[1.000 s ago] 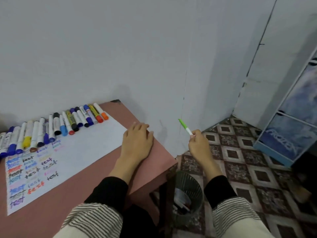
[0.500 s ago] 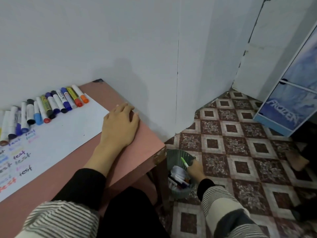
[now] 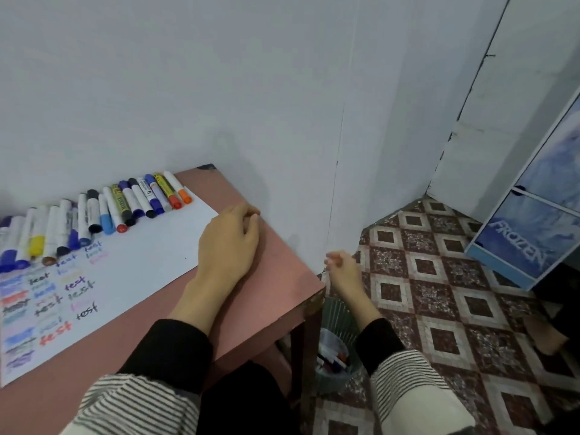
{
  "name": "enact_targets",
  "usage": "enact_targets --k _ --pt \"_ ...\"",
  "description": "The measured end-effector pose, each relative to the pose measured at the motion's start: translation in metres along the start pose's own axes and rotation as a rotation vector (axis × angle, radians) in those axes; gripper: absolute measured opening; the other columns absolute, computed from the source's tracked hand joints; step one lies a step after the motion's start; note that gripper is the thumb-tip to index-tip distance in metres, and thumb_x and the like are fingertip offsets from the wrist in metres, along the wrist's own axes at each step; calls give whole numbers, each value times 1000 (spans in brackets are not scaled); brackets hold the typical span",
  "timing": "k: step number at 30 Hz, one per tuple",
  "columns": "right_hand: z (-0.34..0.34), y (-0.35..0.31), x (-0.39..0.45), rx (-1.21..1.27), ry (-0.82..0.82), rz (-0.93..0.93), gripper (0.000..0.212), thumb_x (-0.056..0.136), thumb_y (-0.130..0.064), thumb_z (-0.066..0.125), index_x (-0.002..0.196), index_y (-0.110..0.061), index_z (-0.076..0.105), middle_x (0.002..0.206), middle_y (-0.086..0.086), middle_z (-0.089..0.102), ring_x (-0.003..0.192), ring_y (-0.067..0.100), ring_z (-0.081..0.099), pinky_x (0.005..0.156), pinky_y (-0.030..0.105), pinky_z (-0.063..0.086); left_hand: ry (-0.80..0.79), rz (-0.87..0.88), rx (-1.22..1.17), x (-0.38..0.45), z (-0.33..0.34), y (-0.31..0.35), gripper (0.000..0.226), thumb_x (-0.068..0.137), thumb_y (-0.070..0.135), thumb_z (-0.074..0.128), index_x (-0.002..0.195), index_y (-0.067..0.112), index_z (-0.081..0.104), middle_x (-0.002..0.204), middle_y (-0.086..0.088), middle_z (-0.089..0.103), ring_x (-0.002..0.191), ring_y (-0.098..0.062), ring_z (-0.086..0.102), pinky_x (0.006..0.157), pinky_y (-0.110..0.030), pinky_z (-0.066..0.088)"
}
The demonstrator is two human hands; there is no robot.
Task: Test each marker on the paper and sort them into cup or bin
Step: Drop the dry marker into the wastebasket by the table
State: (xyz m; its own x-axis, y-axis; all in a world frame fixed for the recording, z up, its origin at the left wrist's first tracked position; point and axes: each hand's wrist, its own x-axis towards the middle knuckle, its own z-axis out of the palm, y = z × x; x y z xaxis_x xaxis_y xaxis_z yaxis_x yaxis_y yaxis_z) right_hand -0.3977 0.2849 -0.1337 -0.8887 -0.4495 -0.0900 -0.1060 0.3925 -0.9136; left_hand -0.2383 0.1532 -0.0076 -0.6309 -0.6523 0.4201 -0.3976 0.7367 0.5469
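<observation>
A row of several capped markers lies along the far edge of a white paper covered with coloured "test" scribbles. My left hand rests palm down on the pink table at the paper's right edge, holding nothing. My right hand hangs in the air just right of the table's corner, above the green mesh bin on the floor. Its fingers are loosely curled and blurred, with no marker in them. Discarded markers lie inside the bin. No cup is in view.
A white wall runs close behind the table. A patterned tile floor spreads to the right. A blue cabinet with a "Frozen" print stands at the far right. My knees are under the table's front edge.
My right hand carried the green marker down into the bin, let it go, and has come back up empty beside the table corner. My left hand stayed on the table.
</observation>
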Motion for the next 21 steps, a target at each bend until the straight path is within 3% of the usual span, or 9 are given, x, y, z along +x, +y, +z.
enact_targets --k 3,5,7,9,12,14,18,21 --pt "0 -83 -1 88 -7 -211 22 99 -7 43 109 -12 62 104 5 69 96 15 63 86 27 50 79 -1 17 0 -23 -19 25 99 25 44 110 20 66 107 5 67 93 -12 57 74 -25 36" --pt "4 -131 -9 101 -48 -333 23 99 -9 43 106 -16 63 97 -3 69 92 10 64 80 20 50 125 -21 64 0 -38 -42 24 99 24 46 113 20 65 111 3 66 100 -15 58 76 -27 39" --pt "16 -168 -19 81 -117 -417 22 100 -12 43 104 -21 63 98 -6 67 92 7 63 70 11 46 173 -56 117 -2 -57 -70 24 98 23 47 114 19 65 114 1 66 106 -18 57 81 -31 43" --pt "37 -191 -25 35 -179 -471 20 100 -15 44 106 -20 63 102 -6 65 94 8 61 69 10 43 212 -89 168 -4 -77 -99 23 97 20 49 114 17 66 114 -3 66 107 -22 56 84 -38 46" --pt "84 -208 -31 -83 -257 -489 22 99 -16 44 114 -18 60 107 -9 57 99 9 54 77 18 40 251 -151 255 -12 -113 -142 22 95 14 52 112 13 67 113 -7 66 105 -26 56 81 -39 46" --pt "112 -207 -29 -190 -251 -494 16 99 -20 44 109 -22 57 107 -6 56 101 13 55 80 24 41 245 -177 290 -19 -133 -165 23 95 12 52 113 14 66 115 -6 65 104 -25 55 80 -37 45" --pt "149 -209 -24 -231 -219 -433 19 101 -21 44 112 -10 54 103 6 58 94 24 58 77 34 48 218 -168 345 -31 -161 -197 25 96 12 52 117 12 64 121 -8 62 109 -25 55 85 -36 45" --pt "173 -214 -12 -279 -90 -435 22 102 -26 42 97 -7 52 88 5 51 84 21 52 67 32 43 209 -173 351 -31 -170 -212 27 97 16 51 121 12 62 122 -6 62 110 -24 55 89 -36 45"
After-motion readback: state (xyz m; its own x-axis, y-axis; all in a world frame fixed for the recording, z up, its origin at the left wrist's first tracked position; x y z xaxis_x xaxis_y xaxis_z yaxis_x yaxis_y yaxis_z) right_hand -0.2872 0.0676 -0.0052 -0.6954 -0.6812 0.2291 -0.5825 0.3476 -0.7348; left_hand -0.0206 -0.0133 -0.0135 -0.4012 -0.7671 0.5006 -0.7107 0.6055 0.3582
